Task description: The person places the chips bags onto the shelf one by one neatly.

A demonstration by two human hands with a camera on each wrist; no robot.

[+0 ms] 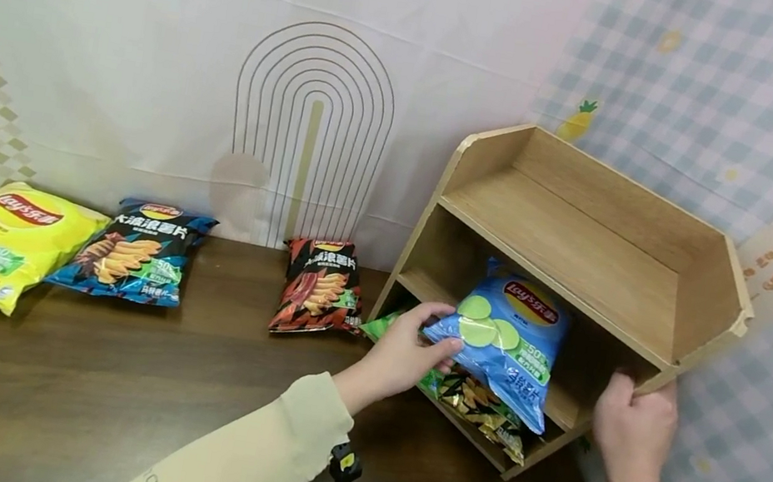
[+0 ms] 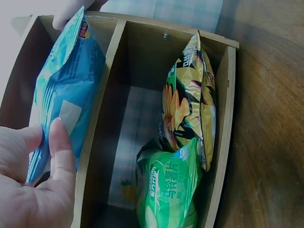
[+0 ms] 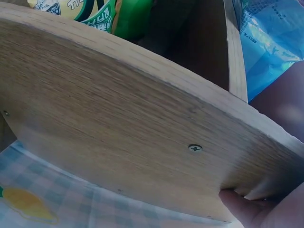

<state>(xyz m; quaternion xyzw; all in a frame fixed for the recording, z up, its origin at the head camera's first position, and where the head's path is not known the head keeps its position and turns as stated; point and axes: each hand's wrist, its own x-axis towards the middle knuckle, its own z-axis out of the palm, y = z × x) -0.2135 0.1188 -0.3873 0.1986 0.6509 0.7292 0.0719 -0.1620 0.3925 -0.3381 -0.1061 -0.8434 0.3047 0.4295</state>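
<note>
My left hand [image 1: 406,354] pinches the lower left edge of a blue bag of Lay's chips [image 1: 519,338] in the middle compartment of a small wooden shelf [image 1: 569,236]. The left wrist view shows thumb and fingers [image 2: 59,142] on either side of that bag [image 2: 78,95]. At the shelf's right side, my right hand [image 1: 638,424] grips the side panel [image 3: 142,118] by its front edge. Below, in the bottom compartment, stand a green chip bag [image 2: 168,187] and a black-and-gold chip bag [image 2: 190,104], partly hidden in the head view by the blue bag.
Left of the shelf, a red-and-black chip bag [image 1: 321,290] leans by the back cloth. Farther left lie a dark blue chip bag [image 1: 134,252] and a yellow chip bag [image 1: 3,239]. Patterned cloth [image 1: 461,59] hangs behind the brown table [image 1: 66,393] and along the right.
</note>
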